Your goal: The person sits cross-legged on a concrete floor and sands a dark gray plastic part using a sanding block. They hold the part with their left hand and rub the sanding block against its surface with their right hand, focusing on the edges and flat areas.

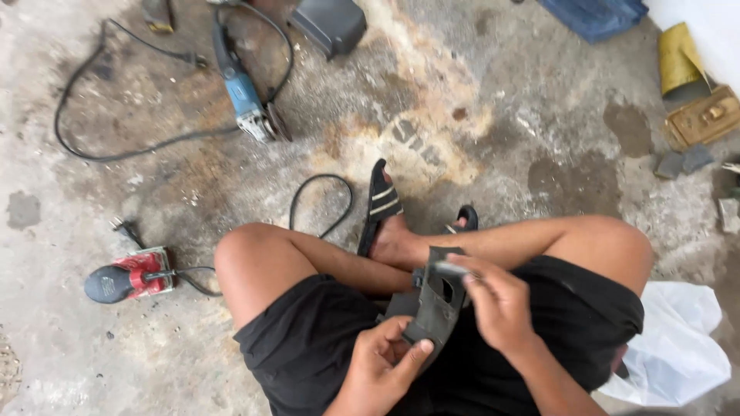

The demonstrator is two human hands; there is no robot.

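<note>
1. My left hand (381, 362) is closed on the lower end of a dark grey, flat, curved plastic panel piece with a cut-out slot (435, 304); thumb lies across its near edge, fingers curl under it.
2. My right hand (497, 300) pinches a small pale grey strip, possibly abrasive paper (451, 268), against the upper part of the panel; grip closed on the strip, fingertips touching the panel.
3. The panel sits above my lap, between my knees, tilted up and away from me. I sit on the floor in black shorts (324, 339).
4. Just beyond the panel, my feet are crossed in black sandals with pale stripes (381, 202).
5. A crumpled white plastic bag (678, 347) lies on the floor beside my right thigh.
6. Left of my left knee: a red and black electric sander (127, 279), its plug and cord lying near.
7. A loop of black cable (324, 202) lies just left of the sandals.
8. Farther off, upper left: a blue angle grinder (243, 96) with a long black cord.
9. Far right: a yellow sandpaper roll (678, 62) and a brown wooden block (703, 117).
10. The stained grey concrete floor (539, 115) carries everything.
</note>
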